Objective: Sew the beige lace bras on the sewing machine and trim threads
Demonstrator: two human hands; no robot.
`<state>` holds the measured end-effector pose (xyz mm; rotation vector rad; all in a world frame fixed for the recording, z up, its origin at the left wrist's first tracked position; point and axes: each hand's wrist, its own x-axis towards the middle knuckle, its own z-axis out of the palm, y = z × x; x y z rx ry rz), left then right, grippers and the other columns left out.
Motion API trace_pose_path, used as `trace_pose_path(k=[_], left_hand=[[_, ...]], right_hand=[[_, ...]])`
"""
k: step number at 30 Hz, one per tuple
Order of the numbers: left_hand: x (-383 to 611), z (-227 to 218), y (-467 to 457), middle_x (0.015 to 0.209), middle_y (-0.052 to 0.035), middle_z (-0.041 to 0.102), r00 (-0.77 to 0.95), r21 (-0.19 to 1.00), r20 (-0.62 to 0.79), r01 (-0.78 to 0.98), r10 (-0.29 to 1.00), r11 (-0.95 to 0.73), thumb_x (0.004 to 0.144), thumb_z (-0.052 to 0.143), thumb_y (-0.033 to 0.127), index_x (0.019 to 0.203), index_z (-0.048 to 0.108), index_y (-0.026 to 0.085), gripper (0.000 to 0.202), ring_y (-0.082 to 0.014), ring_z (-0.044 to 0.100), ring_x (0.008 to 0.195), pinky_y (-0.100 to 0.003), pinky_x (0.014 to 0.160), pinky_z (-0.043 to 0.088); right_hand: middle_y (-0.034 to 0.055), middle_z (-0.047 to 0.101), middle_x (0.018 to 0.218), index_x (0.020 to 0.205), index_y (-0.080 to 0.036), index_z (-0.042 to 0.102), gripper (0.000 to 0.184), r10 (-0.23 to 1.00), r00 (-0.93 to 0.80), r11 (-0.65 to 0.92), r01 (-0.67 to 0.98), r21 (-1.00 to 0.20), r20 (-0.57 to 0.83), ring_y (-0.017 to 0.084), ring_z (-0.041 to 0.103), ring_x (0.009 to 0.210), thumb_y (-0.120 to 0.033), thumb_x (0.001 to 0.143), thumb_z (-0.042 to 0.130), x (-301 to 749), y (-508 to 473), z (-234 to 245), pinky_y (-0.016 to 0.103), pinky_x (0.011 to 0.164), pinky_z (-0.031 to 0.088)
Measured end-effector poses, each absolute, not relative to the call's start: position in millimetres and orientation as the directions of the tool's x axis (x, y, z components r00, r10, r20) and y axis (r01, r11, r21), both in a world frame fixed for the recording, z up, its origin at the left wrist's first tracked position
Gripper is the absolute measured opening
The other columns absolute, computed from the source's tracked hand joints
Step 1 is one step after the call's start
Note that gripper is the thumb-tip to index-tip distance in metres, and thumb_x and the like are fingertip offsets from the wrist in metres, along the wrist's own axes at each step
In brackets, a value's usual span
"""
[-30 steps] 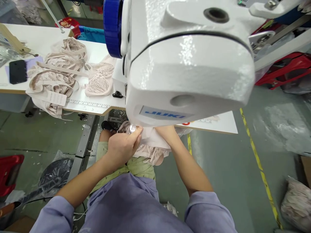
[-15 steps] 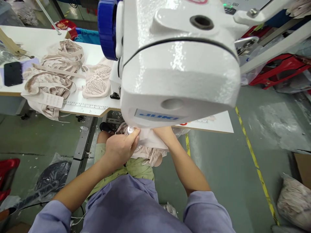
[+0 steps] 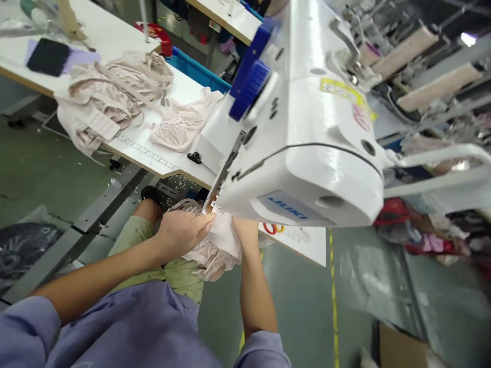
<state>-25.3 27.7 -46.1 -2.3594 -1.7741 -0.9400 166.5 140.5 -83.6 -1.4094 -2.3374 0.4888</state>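
My left hand (image 3: 180, 233) is closed in a pinch on a pale pink lace garment (image 3: 209, 253) just under the head of the white sewing machine (image 3: 307, 158). My right hand (image 3: 245, 230) reaches under the machine head beside it; its fingers are hidden by the machine and the fabric. The garment hangs down over my lap. The needle area is hidden behind the machine head.
A pile of beige lace garments (image 3: 115, 92) and a single lace piece (image 3: 176, 128) lie on the white table (image 3: 126, 38) at left, with a dark phone (image 3: 48, 55) farther back. A blue handwheel (image 3: 249, 87) sits on the machine. Red-handled scissors (image 3: 273, 228) lie by the table edge.
The view has swung right and tilted, showing the machine's top and side. Both hands stay at the fabric under the machine head.
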Motion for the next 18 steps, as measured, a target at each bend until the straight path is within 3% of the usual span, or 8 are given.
trace_pose_path(k=[4,9,18], left_hand=[[-23,-54,26,0.064,0.0016,0.071,0.094,0.383,0.511,0.865,0.855,-0.324,0.104,0.043,0.033,0.108,0.072,0.023,0.031,-0.0144,0.067,0.058,-0.027,0.055,0.038],[-17,-55,28,0.065,0.0008,0.071,0.111,0.405,0.499,0.847,0.859,-0.344,0.103,0.042,0.031,0.104,0.072,0.022,0.031,-0.0157,0.067,0.059,-0.028,0.055,0.036],[-4,-49,32,0.059,0.0028,0.067,0.120,0.397,0.550,0.833,0.827,-0.385,0.102,0.044,0.028,0.096,0.071,0.023,0.028,-0.0140,0.064,0.055,-0.030,0.051,0.029]], right_hand=[[0.0143,0.075,0.096,0.106,-0.023,0.073,0.036,0.916,-0.379,0.395,0.793,-0.464,0.132,0.036,0.064,0.115,-0.024,0.086,0.043,170,139,-83,0.062,0.107,0.043],[0.0157,0.075,0.098,0.098,-0.023,0.074,0.032,0.936,-0.329,0.343,0.782,-0.521,0.123,0.038,0.060,0.120,-0.031,0.086,0.045,172,137,-81,0.065,0.113,0.037],[0.0143,0.075,0.096,0.105,-0.021,0.074,0.039,0.929,-0.356,0.361,0.808,-0.465,0.102,0.035,0.063,0.116,-0.022,0.084,0.040,176,140,-84,0.058,0.103,0.047]])
